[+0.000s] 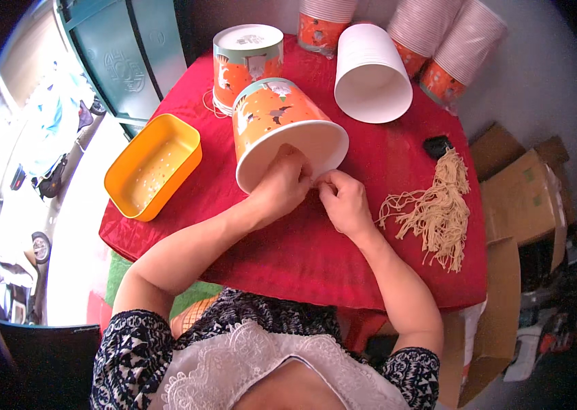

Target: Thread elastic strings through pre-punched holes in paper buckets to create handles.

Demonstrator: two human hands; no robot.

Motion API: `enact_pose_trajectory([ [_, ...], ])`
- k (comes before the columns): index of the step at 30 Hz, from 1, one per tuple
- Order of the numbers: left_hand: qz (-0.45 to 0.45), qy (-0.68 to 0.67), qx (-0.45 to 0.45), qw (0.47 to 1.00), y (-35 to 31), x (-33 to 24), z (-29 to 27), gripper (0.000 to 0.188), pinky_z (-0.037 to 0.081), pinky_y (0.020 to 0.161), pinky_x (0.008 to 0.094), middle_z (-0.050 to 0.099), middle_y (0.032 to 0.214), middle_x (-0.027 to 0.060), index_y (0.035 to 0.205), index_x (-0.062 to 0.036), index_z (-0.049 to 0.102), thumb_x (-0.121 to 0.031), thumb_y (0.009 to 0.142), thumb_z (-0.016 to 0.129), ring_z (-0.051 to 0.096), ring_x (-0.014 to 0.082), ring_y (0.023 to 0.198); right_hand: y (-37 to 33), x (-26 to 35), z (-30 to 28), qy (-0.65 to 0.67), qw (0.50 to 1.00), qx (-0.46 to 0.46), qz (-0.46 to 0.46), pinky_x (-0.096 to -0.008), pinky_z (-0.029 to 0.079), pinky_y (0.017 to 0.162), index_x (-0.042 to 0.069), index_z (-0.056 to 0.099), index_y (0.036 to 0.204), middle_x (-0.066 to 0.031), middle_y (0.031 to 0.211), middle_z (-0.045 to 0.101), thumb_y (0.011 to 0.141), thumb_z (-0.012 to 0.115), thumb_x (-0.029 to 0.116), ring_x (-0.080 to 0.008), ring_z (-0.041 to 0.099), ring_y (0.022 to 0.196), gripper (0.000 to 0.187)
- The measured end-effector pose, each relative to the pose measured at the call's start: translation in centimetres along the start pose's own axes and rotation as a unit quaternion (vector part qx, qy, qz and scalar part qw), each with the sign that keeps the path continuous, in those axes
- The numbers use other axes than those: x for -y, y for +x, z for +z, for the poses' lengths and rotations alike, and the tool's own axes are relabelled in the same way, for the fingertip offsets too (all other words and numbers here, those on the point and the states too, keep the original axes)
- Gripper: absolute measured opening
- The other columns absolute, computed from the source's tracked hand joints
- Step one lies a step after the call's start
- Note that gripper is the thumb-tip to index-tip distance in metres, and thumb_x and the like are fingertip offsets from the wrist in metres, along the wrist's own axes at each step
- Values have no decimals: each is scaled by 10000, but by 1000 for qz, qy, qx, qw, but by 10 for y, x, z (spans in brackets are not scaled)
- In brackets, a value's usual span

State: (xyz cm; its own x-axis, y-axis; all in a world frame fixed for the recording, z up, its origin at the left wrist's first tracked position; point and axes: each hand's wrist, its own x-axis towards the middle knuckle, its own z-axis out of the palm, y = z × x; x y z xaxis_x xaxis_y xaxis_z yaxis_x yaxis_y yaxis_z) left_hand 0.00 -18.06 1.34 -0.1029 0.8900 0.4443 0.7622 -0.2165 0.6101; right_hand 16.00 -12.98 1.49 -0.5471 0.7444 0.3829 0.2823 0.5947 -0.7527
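An orange paper bucket (282, 113) with a green band and white printed animals lies tilted on the red-covered table, its white open mouth facing me. My left hand (287, 179) reaches into the mouth with its fingers curled near the lower rim. Close beside it, my right hand (344, 199) pinches at the rim's right side, thumb and forefinger pressed together. Whatever small thing lies between the fingertips of either hand is hidden. Right of my right hand lies a bundle of beige cords (442, 208), gathered under a black tie.
Behind the bucket, a second orange bucket (248, 72) stands upside down with pale cord at its side. A white bucket (372, 75) lies farther right, before wrapped stacks of buckets (462, 51). A yellow tray (153, 167) with small bits sits left. Cardboard boxes (521, 195) stand right of the table.
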Motion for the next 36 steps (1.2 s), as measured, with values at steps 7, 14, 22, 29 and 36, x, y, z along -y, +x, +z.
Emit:
enact_pose_trajectory([
  [7, -111, 0, 121, 986, 0, -24, -17, 88, 486, 773, 458, 598, 921, 265, 770, 55, 634, -9, 729, 588, 597, 415, 878, 3, -3, -4, 61, 995, 29, 69, -374, 521, 710, -24, 666, 928, -213, 851, 679, 844, 573, 61, -310, 687, 793, 151],
  [14, -9, -10, 50, 999, -4, -17, -9, 107, 495, 706, 457, 622, 744, 244, 754, 63, 627, 33, 672, 565, 626, 402, 780, 3, -3, -5, 104, 992, 31, 65, -341, 514, 670, -34, 670, 930, -184, 808, 688, 846, 579, 56, -208, 671, 730, 153],
  [22, -11, -36, 74, 997, -3, -14, -7, 78, 472, 705, 458, 611, 777, 250, 751, 45, 606, -24, 735, 572, 612, 401, 756, 1, -3, -4, 104, 992, 16, 66, -308, 496, 619, -27, 673, 902, -139, 733, 676, 844, 602, 57, -145, 626, 667, 124],
  [29, -41, -27, 81, 995, -1, -16, -9, 120, 482, 698, 450, 625, 792, 246, 769, 44, 623, -75, 770, 610, 627, 388, 757, 0, 2, -4, 100, 992, 19, 71, -331, 507, 634, -20, 673, 890, -156, 773, 684, 845, 609, 67, -192, 661, 694, 117],
  [36, -57, -18, 22, 998, 0, -20, -11, 100, 486, 612, 443, 613, 695, 252, 670, 59, 626, -19, 716, 583, 627, 377, 664, -4, 7, -9, 13, 1000, -10, 20, -337, 496, 608, -28, 656, 905, -156, 772, 661, 839, 629, 67, -225, 638, 687, 119],
])
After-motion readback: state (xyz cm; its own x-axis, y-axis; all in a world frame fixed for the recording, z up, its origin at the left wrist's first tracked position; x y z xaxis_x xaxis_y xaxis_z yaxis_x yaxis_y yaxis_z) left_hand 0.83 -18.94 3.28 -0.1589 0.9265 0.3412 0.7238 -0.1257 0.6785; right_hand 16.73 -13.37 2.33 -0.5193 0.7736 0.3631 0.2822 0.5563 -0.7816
